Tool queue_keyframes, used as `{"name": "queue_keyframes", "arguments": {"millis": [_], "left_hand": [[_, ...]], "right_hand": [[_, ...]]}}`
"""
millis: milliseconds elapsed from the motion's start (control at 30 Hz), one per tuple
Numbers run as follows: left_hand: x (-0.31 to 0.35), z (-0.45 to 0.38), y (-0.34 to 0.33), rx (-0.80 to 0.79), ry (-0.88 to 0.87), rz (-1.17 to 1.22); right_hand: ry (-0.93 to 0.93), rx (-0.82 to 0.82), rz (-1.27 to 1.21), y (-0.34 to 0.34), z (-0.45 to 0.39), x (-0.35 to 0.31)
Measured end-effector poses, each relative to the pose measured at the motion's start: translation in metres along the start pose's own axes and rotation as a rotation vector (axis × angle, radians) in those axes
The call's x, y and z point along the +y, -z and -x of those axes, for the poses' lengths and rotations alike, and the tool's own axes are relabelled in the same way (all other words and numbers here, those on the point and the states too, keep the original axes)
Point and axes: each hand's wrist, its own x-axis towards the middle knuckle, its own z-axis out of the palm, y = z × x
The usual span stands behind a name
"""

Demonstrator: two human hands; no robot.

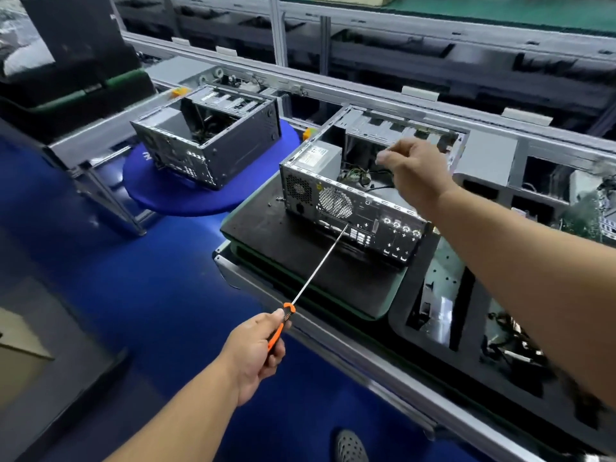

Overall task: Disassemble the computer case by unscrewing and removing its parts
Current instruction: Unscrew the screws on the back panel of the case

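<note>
the open computer case (360,201) sits on a dark mat (266,228) at the middle of the workbench, its rear panel facing near and left, its top side uncovered. the left hand (256,351) grips the orange and black handle of a long screwdriver (313,278), fingers curled round it; the thin shaft runs up and right to the rear panel, where the tip meets the metal just below the round fan grille (335,203). whether the tip sits in a screw is too small to make out. the right hand (413,171) hangs over the open top of the case, fingers curled downward with thumb and forefinger drawn together; it hides what lies beneath, so i cannot tell whether it pinches anything or merely hovers. yellow and black wires (358,175) show inside the case just left of that hand, beside the grey power supply (320,160).

a second open case (213,141) stands to the far left on a round blue pad (200,198). a few tiny specks, perhaps screws, lie on the mat left of the near case, too small to be sure. to the right, dark trays (466,328) hold parts partly covered by the right forearm and blurred. a grey shoe (350,446) is cut off at the bottom edge, on the blue floor (150,278).
</note>
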Motion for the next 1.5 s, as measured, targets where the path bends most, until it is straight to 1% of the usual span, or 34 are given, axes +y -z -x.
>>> {"name": "queue_keyframes", "arguments": {"millis": [67, 100, 133, 167, 200, 233, 267, 333, 400, 467, 567, 633, 733, 800, 967, 1067, 1133, 1200, 1233, 1300, 1333, 1400, 1433, 1467, 1500], "left_hand": [[-0.001, -0.001, 0.001, 0.005, -0.011, -0.007], [-0.001, -0.001, 0.002, 0.005, -0.019, -0.015], [0.0, -0.001, 0.004, 0.005, -0.029, -0.025], [0.0, 0.0, 0.006, 0.007, -0.039, -0.037], [0.0, 0.001, 0.009, 0.008, -0.05, -0.051], [0.0, 0.002, 0.01, 0.008, -0.06, -0.066], [0.0, 0.003, 0.011, 0.007, -0.069, -0.077], [0.0, 0.004, 0.012, 0.009, -0.079, -0.084], [0.0, 0.005, 0.012, 0.012, -0.085, -0.088], [-0.002, 0.006, 0.012, 0.01, -0.088, -0.097], [-0.005, 0.008, 0.012, 0.022, -0.077, -0.09], [-0.007, 0.01, 0.015, 0.042, -0.069, -0.089], [-0.011, 0.014, 0.025, 0.082, -0.054, -0.077], [-0.014, 0.016, 0.031, 0.105, -0.047, -0.058], [-0.012, 0.023, 0.035, 0.123, -0.072, -0.081], [-0.011, 0.026, 0.036, 0.142, -0.092, -0.1], [-0.011, 0.026, 0.037, 0.164, -0.088, -0.106], [-0.011, 0.026, 0.039, 0.183, -0.08, -0.106], [-0.012, 0.026, 0.041, 0.196, -0.077, -0.09], [-0.014, 0.025, 0.047, 0.237, -0.071, -0.003], [-0.015, 0.024, 0.05, 0.261, -0.071, 0.052], [-0.013, 0.021, 0.056, 0.298, -0.084, 0.155], [-0.009, 0.018, 0.057, 0.306, -0.098, 0.205], [-0.006, 0.015, 0.059, 0.309, -0.114, 0.251], [-0.001, 0.011, 0.06, 0.307, -0.129, 0.293]], "right_hand": [[-0.125, -0.152, -0.084, -0.027, 0.001, 0.016], [-0.171, -0.186, -0.065, -0.043, 0.005, 0.033], [-0.237, -0.187, -0.035, -0.057, 0.014, 0.052], [-0.338, -0.142, -0.003, -0.069, 0.023, 0.075], [-0.52, -0.086, -0.109, -0.08, 0.035, 0.095], [-0.719, -0.012, -0.299, -0.089, 0.044, 0.112], [-0.879, 0.053, -0.44, -0.094, 0.052, 0.126], [-1.026, 0.153, -0.62, -0.102, 0.053, 0.144], [-1.088, 0.184, -0.705, -0.105, 0.043, 0.148], [-1.107, 0.186, -0.821, -0.11, 0.03, 0.147], [-1.054, 0.128, -0.923, -0.116, 0.018, 0.143], [-1.028, 0.118, -1.008, -0.119, 0.014, 0.14], [-1.036, 0.108, -1.167, -0.125, 0.01, 0.141], [-1.048, 0.069, -1.179, -0.131, 0.007, 0.142], [-1.055, -0.072, -1.056, -0.144, 0.002, 0.138], [-1.038, -0.124, -0.983, -0.151, -0.002, 0.131], [-1.039, -0.132, -0.945, -0.156, -0.005, 0.129], [-1.067, -0.102, -0.932, -0.159, -0.009, 0.131], [-1.09, -0.075, -0.918, -0.162, -0.012, 0.134], [-1.113, -0.078, -0.815, -0.163, -0.013, 0.136], [-1.12, -0.113, -0.712, -0.164, -0.013, 0.135], [-1.07, -0.206, -0.515, -0.171, -0.012, 0.134], [-1.032, -0.248, -0.478, -0.174, -0.014, 0.129], [-0.971, -0.265, -0.403, -0.176, -0.015, 0.125], [-0.921, -0.246, -0.345, -0.177, -0.018, 0.119]]}}
